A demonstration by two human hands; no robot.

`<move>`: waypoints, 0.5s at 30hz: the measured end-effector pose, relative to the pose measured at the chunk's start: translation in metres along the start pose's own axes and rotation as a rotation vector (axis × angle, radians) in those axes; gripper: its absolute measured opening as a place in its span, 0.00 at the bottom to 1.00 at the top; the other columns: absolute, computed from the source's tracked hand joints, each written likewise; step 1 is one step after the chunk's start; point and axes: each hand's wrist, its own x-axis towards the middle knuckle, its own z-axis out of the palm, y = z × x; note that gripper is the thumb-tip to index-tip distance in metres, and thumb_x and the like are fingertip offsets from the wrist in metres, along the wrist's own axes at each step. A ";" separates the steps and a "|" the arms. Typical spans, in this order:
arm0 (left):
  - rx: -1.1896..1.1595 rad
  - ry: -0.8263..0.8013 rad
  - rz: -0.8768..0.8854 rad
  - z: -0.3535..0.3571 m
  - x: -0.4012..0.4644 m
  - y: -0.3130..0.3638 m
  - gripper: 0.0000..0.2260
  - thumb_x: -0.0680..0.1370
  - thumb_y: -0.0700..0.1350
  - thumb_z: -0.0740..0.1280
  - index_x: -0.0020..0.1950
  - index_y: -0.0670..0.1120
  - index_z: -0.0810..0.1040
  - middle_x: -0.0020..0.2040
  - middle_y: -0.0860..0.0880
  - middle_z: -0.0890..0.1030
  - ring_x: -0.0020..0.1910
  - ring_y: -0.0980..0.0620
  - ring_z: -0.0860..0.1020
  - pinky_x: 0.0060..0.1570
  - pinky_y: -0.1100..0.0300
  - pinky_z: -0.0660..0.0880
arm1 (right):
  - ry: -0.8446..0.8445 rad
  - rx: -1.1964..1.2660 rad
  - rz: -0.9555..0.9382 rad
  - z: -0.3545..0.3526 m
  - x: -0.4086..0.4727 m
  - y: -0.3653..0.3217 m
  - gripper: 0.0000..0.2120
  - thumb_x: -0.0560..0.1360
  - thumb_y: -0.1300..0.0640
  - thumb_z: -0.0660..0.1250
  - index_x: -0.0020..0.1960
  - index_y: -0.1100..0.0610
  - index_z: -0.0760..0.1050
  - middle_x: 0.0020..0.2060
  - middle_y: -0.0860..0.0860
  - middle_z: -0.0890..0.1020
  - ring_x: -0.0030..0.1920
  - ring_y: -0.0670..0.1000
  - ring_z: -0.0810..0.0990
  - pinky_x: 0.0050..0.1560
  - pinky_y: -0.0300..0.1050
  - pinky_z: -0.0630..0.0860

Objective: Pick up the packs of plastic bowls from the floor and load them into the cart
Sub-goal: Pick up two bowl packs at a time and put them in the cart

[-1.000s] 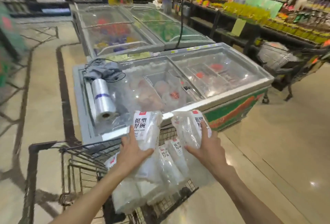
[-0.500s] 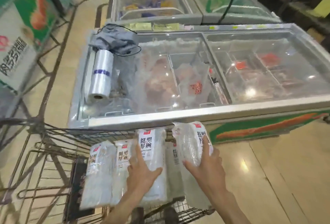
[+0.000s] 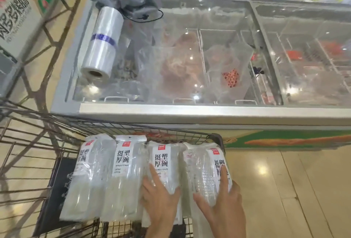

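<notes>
Four packs of bowls lie side by side across the cart point(image 3: 214, 136), labels up, ordered here from left to right. Pack 1 point(image 3: 85, 179) and pack 2 point(image 3: 123, 180) rest free, well left of either hand. Pack 3 point(image 3: 163, 165) lies under the left hand point(image 3: 161, 199), whose fingers point(image 3: 154, 173) are spread flat on its wrapper, pressing rather than pinching. Pack 4 point(image 3: 207, 171), just right of those fingers and slightly tilted against the cart's corner, is cupped by the right hand point(image 3: 224, 205), its fingers apart with the thumb on the near face and the others around the far side. Judged state: four packs loaded, the last two being seated. The floor point(image 3: 294, 190) in view holds no further packs; whether any remain elsewhere cannot be told.
</notes>
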 end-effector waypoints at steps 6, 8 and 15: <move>-0.036 0.002 0.007 -0.021 0.009 -0.006 0.59 0.68 0.71 0.71 0.81 0.52 0.32 0.79 0.39 0.55 0.75 0.40 0.63 0.66 0.41 0.72 | 0.004 -0.078 0.040 0.005 0.006 -0.023 0.56 0.68 0.24 0.64 0.79 0.41 0.30 0.75 0.61 0.58 0.73 0.61 0.63 0.65 0.57 0.73; -0.046 -0.008 0.000 -0.026 0.011 -0.006 0.59 0.68 0.73 0.69 0.80 0.53 0.31 0.79 0.41 0.54 0.75 0.41 0.61 0.67 0.42 0.70 | 0.036 -0.082 0.053 0.009 0.014 -0.033 0.55 0.69 0.25 0.64 0.80 0.43 0.32 0.75 0.62 0.58 0.73 0.62 0.62 0.65 0.57 0.72; -0.081 0.044 0.158 -0.019 0.023 -0.017 0.54 0.70 0.74 0.63 0.82 0.53 0.34 0.79 0.44 0.54 0.77 0.46 0.54 0.72 0.46 0.60 | 0.018 -0.219 0.179 0.059 0.032 -0.052 0.58 0.68 0.21 0.60 0.78 0.46 0.26 0.75 0.63 0.56 0.74 0.61 0.61 0.67 0.58 0.70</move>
